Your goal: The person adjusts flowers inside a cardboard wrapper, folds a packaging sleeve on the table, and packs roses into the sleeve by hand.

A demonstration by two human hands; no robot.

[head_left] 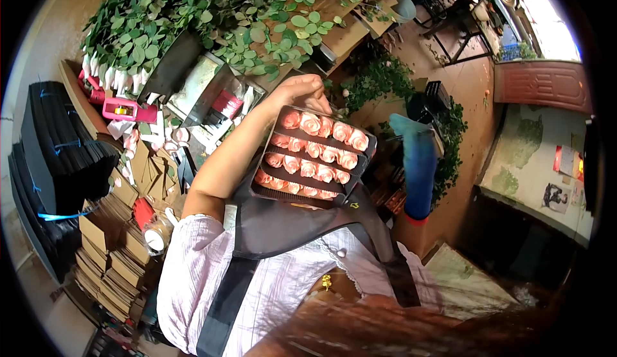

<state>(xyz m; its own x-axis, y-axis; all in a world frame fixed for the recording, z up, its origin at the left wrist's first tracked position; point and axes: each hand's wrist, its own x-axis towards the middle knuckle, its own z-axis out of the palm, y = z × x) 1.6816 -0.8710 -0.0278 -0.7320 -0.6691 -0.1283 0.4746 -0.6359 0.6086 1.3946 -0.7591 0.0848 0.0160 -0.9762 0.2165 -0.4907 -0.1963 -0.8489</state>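
Observation:
A dark box of pink roses [308, 146] is tilted in front of my chest, its blooms set in several rows. My left hand [304, 91] is at its upper edge with the fingers curled round it, and my bare forearm runs along its left side. My right hand [410, 129], in a teal-blue glove [419, 170] with a red cuff, is to the right of the box and apart from it. Its fingers are blurred, so their pose cannot be made out. A black apron [283, 225] lies behind the box's lower edge.
Leafy green stems [193, 16] cover the worktable at the upper left. Stacked cardboard pieces [109, 254] and black sheets tied with blue string [71, 145] stand at the left. A pink tape dispenser [125, 109] lies nearby. More foliage [379, 80] is on the floor beyond.

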